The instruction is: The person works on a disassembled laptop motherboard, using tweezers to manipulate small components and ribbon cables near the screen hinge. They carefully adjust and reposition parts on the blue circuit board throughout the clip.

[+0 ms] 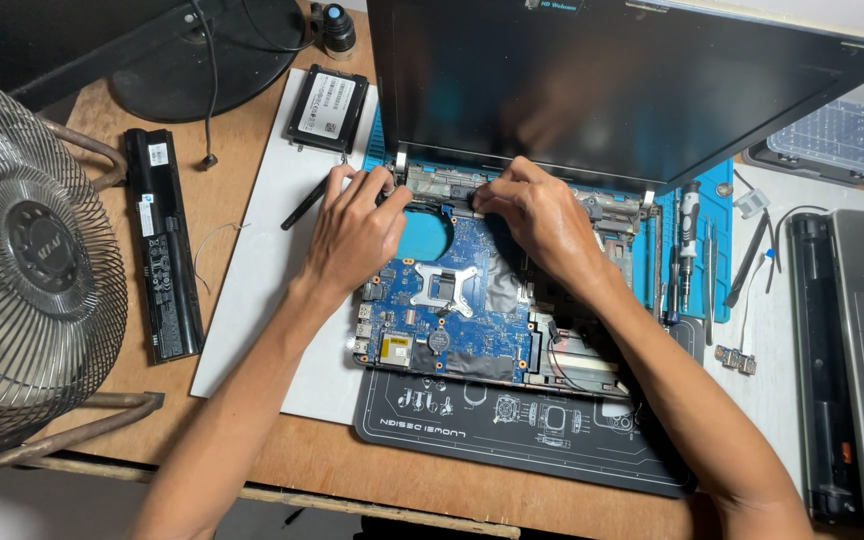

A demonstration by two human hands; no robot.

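Note:
A laptop lies taken apart on a black work mat (pixel 512 440), its blue motherboard (pixel 452 310) bare and its dark screen (pixel 612 80) tilted up at the back. My left hand (pixel 352 235) rests at the left hinge area, fingers curled on the metal hinge bracket (pixel 442 182). My right hand (pixel 537 215) pinches something small at the same bracket, just right of the left hand. What the fingertips grip is hidden.
A long black battery (pixel 162 240) lies at the left beside a metal fan (pixel 32 270). A drive (pixel 327 108) sits behind the left hand. Screwdrivers and tools (pixel 689 240) lie at the right on a blue mat, with a laptop cover (pixel 862 360) further right.

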